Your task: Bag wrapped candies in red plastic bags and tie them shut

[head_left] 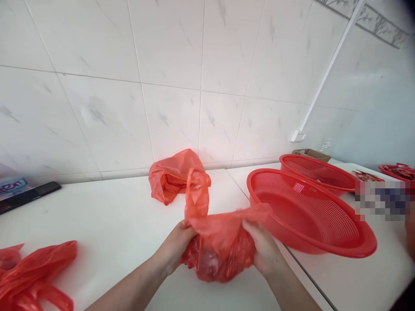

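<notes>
A red plastic bag with something dark and lumpy in its bottom hangs between my two hands, low over the white table. My left hand grips its left side near the handle loop, which stands up. On the other side, my right hand has its thumb over the bag's right edge, fingers behind it. What fills the bag cannot be made out through the film. Behind it, against the wall, lies a crumpled red plastic bag. To the right stands a red plastic colander basket, close to my right hand.
A second red basket sits behind the first. More red bags lie at the left front, and a black phone rests at the far left. A cardboard box stands by the wall. Another person's hand shows at the right edge.
</notes>
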The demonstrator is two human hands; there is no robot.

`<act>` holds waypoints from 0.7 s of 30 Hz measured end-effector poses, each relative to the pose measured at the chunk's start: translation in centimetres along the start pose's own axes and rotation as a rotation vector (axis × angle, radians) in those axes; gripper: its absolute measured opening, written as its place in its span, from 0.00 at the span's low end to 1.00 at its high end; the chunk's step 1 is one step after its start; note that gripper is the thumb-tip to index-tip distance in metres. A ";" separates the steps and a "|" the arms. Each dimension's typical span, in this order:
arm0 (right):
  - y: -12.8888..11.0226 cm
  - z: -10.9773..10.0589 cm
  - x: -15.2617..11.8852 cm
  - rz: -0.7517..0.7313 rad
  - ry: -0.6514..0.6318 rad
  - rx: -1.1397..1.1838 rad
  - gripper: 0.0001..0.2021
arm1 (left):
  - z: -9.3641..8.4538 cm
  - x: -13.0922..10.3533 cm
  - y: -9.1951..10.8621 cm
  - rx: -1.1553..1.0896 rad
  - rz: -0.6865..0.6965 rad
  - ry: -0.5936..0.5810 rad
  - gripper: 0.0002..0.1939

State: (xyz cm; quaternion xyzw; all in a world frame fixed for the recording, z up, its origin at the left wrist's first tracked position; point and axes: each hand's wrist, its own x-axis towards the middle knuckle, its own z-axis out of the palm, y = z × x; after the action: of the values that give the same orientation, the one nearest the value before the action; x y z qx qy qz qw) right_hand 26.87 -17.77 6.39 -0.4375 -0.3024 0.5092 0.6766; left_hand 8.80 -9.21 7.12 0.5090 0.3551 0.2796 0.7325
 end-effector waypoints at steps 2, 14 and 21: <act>-1.3 0.5 1.8 -0.041 0.020 0.198 0.12 | 0.1 1.0 0.4 -0.202 -0.028 0.000 0.10; 3.0 1.1 5.4 0.103 0.101 0.351 0.07 | -0.7 2.0 -2.6 -0.401 -0.014 -0.235 0.14; 3.8 3.2 2.7 0.053 -0.088 0.037 0.11 | 0.4 1.4 -1.9 -0.246 0.078 -0.212 0.15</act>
State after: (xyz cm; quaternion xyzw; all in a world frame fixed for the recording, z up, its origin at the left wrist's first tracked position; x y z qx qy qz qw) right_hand 23.35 -13.90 4.24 -0.4101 -0.3107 0.5510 0.6570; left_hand 10.00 -8.99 5.06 0.4555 0.2188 0.2939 0.8113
